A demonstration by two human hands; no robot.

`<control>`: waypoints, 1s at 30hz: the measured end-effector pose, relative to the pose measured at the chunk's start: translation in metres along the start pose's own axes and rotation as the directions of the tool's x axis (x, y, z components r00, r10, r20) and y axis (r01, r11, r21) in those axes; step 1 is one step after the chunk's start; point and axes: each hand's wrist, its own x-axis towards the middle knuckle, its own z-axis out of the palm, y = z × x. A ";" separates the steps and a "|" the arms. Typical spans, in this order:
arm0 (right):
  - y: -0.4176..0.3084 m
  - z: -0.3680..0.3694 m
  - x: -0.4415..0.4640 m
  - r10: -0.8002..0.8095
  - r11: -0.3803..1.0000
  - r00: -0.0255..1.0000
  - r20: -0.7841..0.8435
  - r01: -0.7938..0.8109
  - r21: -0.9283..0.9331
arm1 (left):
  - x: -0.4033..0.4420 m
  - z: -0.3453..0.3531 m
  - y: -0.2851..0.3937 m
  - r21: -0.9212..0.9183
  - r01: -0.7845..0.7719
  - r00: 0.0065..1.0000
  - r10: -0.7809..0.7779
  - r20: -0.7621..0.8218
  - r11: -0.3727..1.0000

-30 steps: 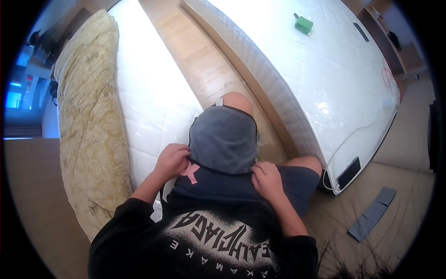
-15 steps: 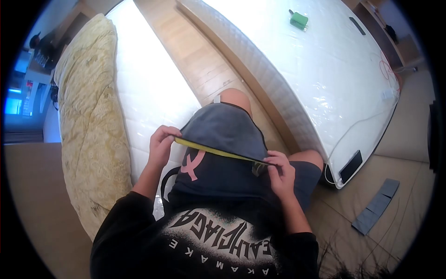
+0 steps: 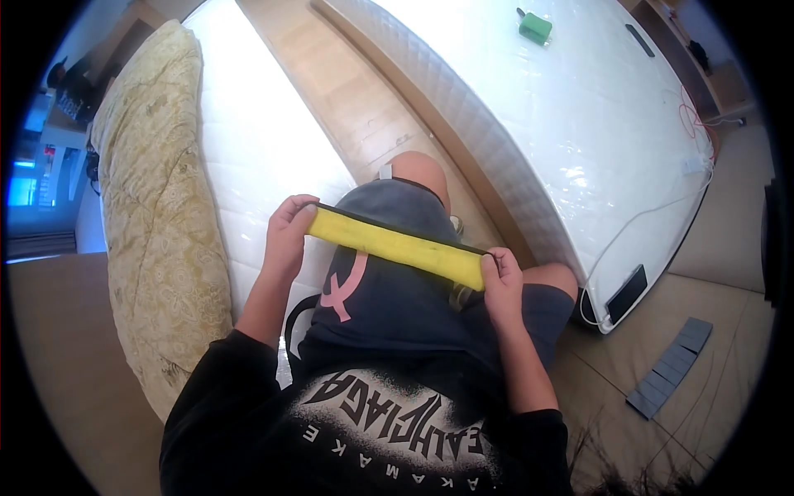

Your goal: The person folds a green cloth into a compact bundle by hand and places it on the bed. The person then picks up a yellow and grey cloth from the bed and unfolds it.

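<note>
A yellow cloth (image 3: 395, 245) with a dark edge is stretched as a long narrow band above my lap. My left hand (image 3: 289, 231) pinches its left end, thumb on the yellow face. At the other end, my right hand (image 3: 502, 277) grips the corner between thumb and fingers. The band slopes slightly down from left to right. Beneath it are my dark shorts (image 3: 389, 310), which bear a pink print. The back of the cloth is turned away from me.
A plastic-covered mattress (image 3: 571, 132) stands ahead to the right, carrying a green object (image 3: 536, 30) and a phone (image 3: 626, 295) with a white cable. To the left, a yellow patterned quilt (image 3: 161, 207) lies on another white mattress (image 3: 252, 140). A folded grey cloth strip (image 3: 670, 368) rests on the tiled floor.
The cloth's grey face, spread over my lap before, no longer shows; a broad yellow band faces me now. Both hands have risen slightly, still holding its ends.
</note>
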 end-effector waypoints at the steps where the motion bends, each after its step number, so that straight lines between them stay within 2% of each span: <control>1: 0.000 0.000 0.000 -0.009 1.000 1.000 -0.003 0.009 0.000 | 0.001 0.001 0.003 0.016 0.004 1.000 -0.004 0.004 1.000; 4: 0.015 0.000 0.002 -0.017 1.000 1.000 0.005 0.017 -0.021 | 0.005 -0.002 0.002 0.100 0.008 1.000 -0.009 0.017 0.995; 7: 0.041 -0.004 0.001 0.089 0.987 0.993 0.075 -0.078 -0.140 | 0.005 -0.009 -0.011 0.179 0.125 0.991 -0.133 0.029 0.976; 8: 0.047 -0.002 0.001 0.083 0.986 0.989 0.122 -0.064 -0.156 | 0.006 -0.011 -0.017 0.200 0.152 0.986 -0.161 0.031 0.968; 9: 0.052 -0.004 0.001 0.190 0.968 0.967 0.170 -0.157 -0.194 | 0.006 -0.012 -0.023 0.199 0.184 0.981 -0.193 0.030 0.963; 12: 0.058 0.000 0.002 0.236 0.931 0.953 0.188 -0.167 -0.324 | 0.003 -0.009 -0.040 0.236 0.275 0.955 -0.293 0.042 0.932; 14: 0.052 0.004 0.004 0.280 0.907 0.943 0.181 -0.198 -0.372 | 0.000 -0.007 -0.052 0.281 0.247 0.965 -0.261 0.011 0.927; 15: 0.047 0.008 0.002 0.165 0.886 0.978 0.125 -0.091 -0.455 | -0.001 -0.007 -0.057 0.304 0.232 0.970 -0.243 -0.003 0.924; 16: 0.041 0.012 -0.002 0.041 0.843 0.996 0.079 0.008 -0.538 | -0.003 -0.009 -0.060 0.371 0.186 0.981 -0.195 -0.012 0.910; 17: 0.033 0.014 -0.004 -0.086 0.780 0.995 0.046 0.096 -0.618 | -0.003 -0.013 -0.064 0.341 0.102 0.994 -0.112 0.010 0.934; 19: 0.019 0.009 -0.005 -0.360 0.601 0.906 0.223 0.408 -0.687 | -0.005 -0.022 -0.072 0.277 -0.068 0.997 0.058 0.044 0.958; 20: 0.012 0.007 -0.005 -0.472 0.475 0.822 0.320 0.542 -0.693 | -0.006 -0.027 -0.068 0.378 -0.238 0.970 0.200 0.136 0.895; 22: -0.005 0.010 -0.011 -0.481 0.398 0.765 0.428 0.626 -0.671 | -0.012 -0.034 -0.053 0.507 -0.549 0.835 0.420 0.355 0.665; 23: -0.009 0.011 -0.013 -0.483 0.358 0.733 0.480 0.665 -0.656 | -0.016 -0.033 -0.048 0.560 -0.602 0.799 0.424 0.428 0.569; 25: -0.004 0.014 -0.012 -0.472 0.313 0.721 0.507 0.675 -0.668 | -0.020 -0.028 -0.041 0.627 -0.695 0.718 0.403 0.568 0.353; 27: 0.001 0.016 -0.008 -0.470 0.291 0.731 0.495 0.657 -0.695 | -0.017 -0.020 -0.042 0.640 -0.719 0.679 0.469 0.564 0.270; 30: 0.005 0.020 -0.004 -0.498 0.184 0.703 0.508 0.658 -0.730 | -0.008 -0.010 -0.042 0.639 -0.756 0.596 0.556 0.578 0.146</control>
